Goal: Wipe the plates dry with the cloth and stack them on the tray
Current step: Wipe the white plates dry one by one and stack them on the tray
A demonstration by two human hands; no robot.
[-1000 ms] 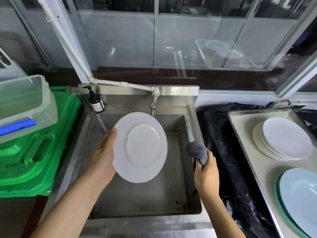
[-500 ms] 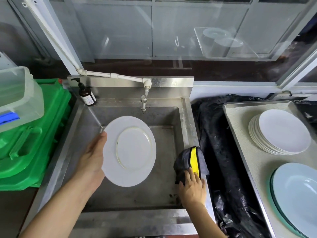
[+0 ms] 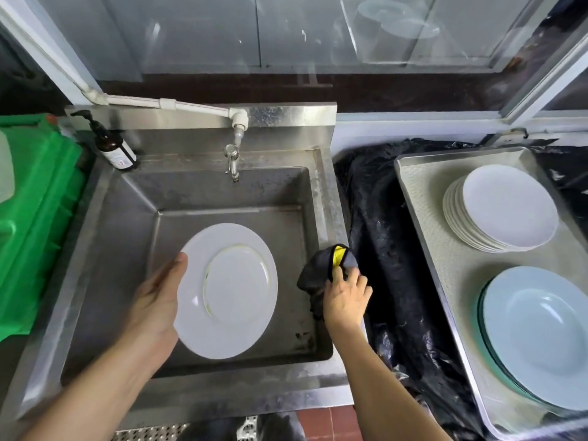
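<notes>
One steel sink [image 3: 105, 237] fills the middle of the view, its basin sunk below a flat rim. To its left sits one green plastic crate [image 3: 38, 224]. To its right, over one sheet of crumpled black plastic [image 3: 391, 249], lies one metal tray [image 3: 423, 218] lined with a pale mat. The tray carries two stacks: at the near end a stack of pale blue plates [image 3: 541, 338], its count hidden by the top one, and at the far end a stack of white plates [image 3: 506, 208], several rims showing at its left edge, too close to count.

One more white plate [image 3: 235, 294] is held over the basin, tilted with its underside and foot ring facing up. The left hand [image 3: 156, 300] grips it at its left rim, thumb on the underside, the other fingers hidden behind it.

One white pipe [image 3: 168, 105] runs along the back wall to one tap [image 3: 233, 157] above the basin. One brown pump bottle [image 3: 113, 146] stands at the sink's far left corner.

One dark grey cloth [image 3: 315, 275] with a yellow strip lies bunched on the sink's right rim, partly hanging into the basin. The right hand [image 3: 346, 297] rests on it, fingers curled over the fabric and gripping it, just right of the held plate and apart from it.
</notes>
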